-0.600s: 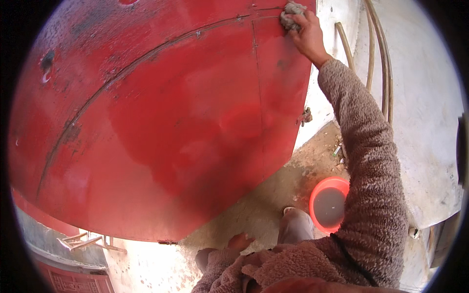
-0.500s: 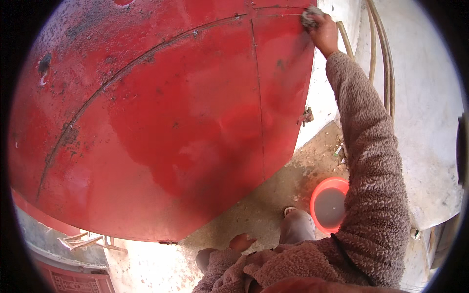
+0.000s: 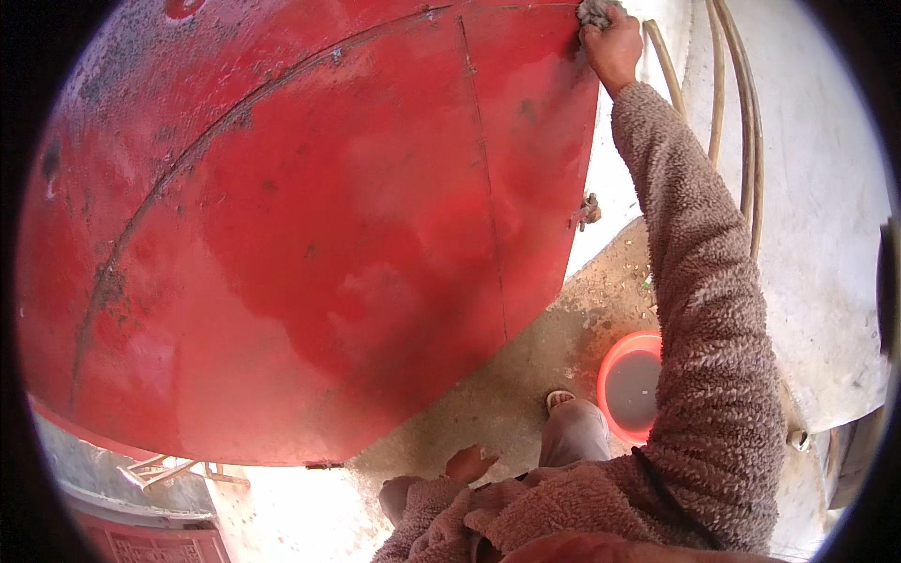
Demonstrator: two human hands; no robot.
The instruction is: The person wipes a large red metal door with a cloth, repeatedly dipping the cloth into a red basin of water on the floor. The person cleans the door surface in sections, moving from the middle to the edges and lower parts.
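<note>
My right hand [image 3: 612, 47] is closed on a grey, crumpled rag [image 3: 597, 13] at the top of the view. The rag rests against the upper right edge of a large red metal panel [image 3: 375, 235]. Wet, darker patches, rough dark spots and a long curved seam mark the panel's surface. A straight seam runs down its right part. Low in the middle, my left hand [image 3: 468, 463] hangs beside my knee with its fingers stretched out and nothing visible in it. My right arm, in a brown fleece sleeve, reaches far up.
A red basin [image 3: 607, 368] of murky water stands on the floor right of my foot [image 3: 559, 400]. A latch-like fitting [image 3: 588, 212] sticks out at the panel's right edge. Bent hoses or poles [image 3: 746, 122] lean on the white wall. A wooden stool [image 3: 174, 472] stands lower left.
The view has shifted slightly, and the panel and my right hand now sit higher in it. The rag stays by the panel's upper right edge. My left hand has hardly moved.
</note>
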